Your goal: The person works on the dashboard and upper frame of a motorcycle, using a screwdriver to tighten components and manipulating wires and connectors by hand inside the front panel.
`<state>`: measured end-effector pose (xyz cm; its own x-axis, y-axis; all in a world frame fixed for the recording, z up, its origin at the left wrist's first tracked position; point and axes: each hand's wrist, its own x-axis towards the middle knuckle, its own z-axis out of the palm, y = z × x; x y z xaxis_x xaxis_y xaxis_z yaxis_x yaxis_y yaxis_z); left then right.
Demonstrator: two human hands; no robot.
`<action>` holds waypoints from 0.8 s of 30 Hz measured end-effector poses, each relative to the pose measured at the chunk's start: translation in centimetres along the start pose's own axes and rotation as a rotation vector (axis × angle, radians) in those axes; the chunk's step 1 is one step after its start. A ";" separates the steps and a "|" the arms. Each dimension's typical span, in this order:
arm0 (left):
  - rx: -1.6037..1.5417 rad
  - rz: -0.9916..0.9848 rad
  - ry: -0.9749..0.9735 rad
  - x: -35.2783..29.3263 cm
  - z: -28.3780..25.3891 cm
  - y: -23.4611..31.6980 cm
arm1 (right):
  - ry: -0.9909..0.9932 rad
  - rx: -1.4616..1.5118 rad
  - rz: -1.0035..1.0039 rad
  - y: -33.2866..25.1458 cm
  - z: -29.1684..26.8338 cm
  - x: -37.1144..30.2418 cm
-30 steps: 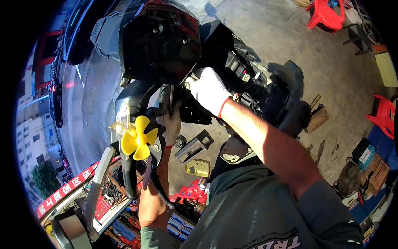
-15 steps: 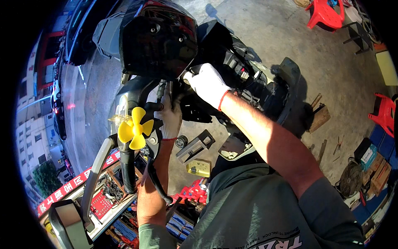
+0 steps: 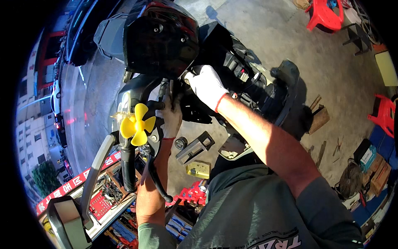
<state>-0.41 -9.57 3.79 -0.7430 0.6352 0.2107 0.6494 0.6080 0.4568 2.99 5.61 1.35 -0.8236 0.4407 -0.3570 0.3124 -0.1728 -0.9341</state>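
Both hands, in white gloves with red cuffs, reach into a partly stripped motorcycle below a glossy black panel (image 3: 161,45) with two bolts. My right hand (image 3: 208,85) is a closed fist at the panel's lower edge; whatever it grips is hidden. My left hand (image 3: 171,116) is in shadow, its fingers bent up beside dark rod-like parts; what they hold I cannot make out. Next to my left forearm stands the handlebar grip (image 3: 129,170) with its black lever (image 3: 156,180). A yellow four-bladed propeller (image 3: 139,124) sits on top of the bar.
A mirror (image 3: 68,224) on a grey stalk juts out at lower left. Exposed wiring (image 3: 244,79) lies right of my hands. On the floor are a grey frame-like part (image 3: 195,148), a yellow tray (image 3: 198,170) and a wooden block (image 3: 318,120). Red chairs (image 3: 325,16) stand far right.
The view has shifted slightly and the propeller's blades sit at a different angle. Both hands stay at nearly the same places on the motorcycle.
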 end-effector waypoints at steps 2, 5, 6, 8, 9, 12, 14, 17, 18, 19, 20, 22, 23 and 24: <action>-0.012 -0.066 -0.093 0.0 -0.6 -0.4 | -0.016 0.014 -0.002 0.0 -0.1 -0.1; 0.015 -0.113 -0.065 -0.4 -0.6 -0.2 | -0.027 0.011 -0.025 -0.1 -0.5 -0.3; 0.031 -0.119 -0.027 -0.6 -0.4 0.0 | -0.024 0.010 -0.034 -0.2 -0.4 -0.3; 0.005 -0.082 -0.008 -0.7 -0.5 0.1 | -0.016 0.006 -0.047 -0.2 -0.3 -0.6; 0.015 -0.074 -0.019 -0.6 -0.6 0.2 | -0.028 -0.004 -0.019 -0.2 -0.4 -0.7; -0.011 -0.103 -0.044 -0.5 -0.4 0.2 | 0.000 0.033 -0.009 0.2 -0.2 -0.8; -0.019 -0.083 -0.032 -0.4 -0.2 0.1 | 0.015 0.119 0.045 1.2 0.4 -0.5; -0.007 0.002 0.006 -0.5 0.5 -0.5 | 0.056 0.339 0.069 3.0 1.7 -0.4; -0.001 0.008 0.010 -0.7 0.4 -0.9 | 0.064 0.428 0.070 2.9 2.3 -0.9; 0.005 0.013 0.014 -0.9 0.3 -1.2 | -0.163 0.597 0.105 3.2 1.9 -1.6; -0.012 -0.027 -0.016 -0.7 0.0 -0.7 | -0.108 0.695 0.202 3.2 2.6 -1.8; -0.066 -0.098 -0.089 -0.1 0.2 0.3 | -0.120 0.967 0.237 4.6 2.8 -1.8; -0.070 -0.093 -0.092 -0.1 0.0 0.4 | -0.072 1.009 0.305 4.4 3.4 -2.0; -0.074 -0.088 -0.096 -0.1 -0.1 0.6 | -0.056 1.074 0.346 4.4 3.6 -2.4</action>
<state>0.03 -9.36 4.14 -0.7753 0.6258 0.0850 0.5661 0.6289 0.5329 4.64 0.59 -1.88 -0.8004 0.1865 -0.5698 -0.0187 -0.9577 -0.2871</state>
